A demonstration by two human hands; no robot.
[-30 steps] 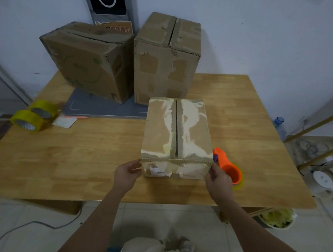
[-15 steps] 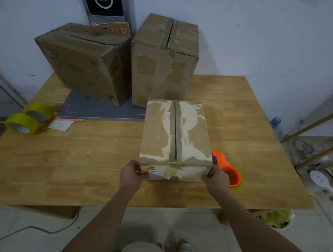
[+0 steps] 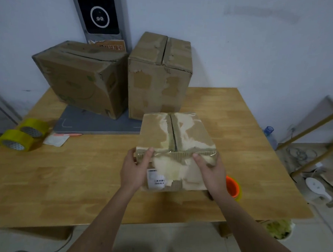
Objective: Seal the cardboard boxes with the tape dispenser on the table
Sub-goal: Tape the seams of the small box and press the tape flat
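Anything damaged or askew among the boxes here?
Yes. The small box held by the left hand and right hand has torn, peeled facing. The left rear box sits tilted, its top seam gaping.

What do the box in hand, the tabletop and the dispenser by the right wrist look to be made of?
Box: corrugated cardboard, matte; fluting shows along its front top edge, and the torn top layer bares paler paper. Some glossy clear tape remains at that edge.
Table: light wood, smooth, low sheen; grain and joined strips show.
Tape dispenser: probably plastic, judging by its even, bright orange colour; mostly hidden behind the right hand.
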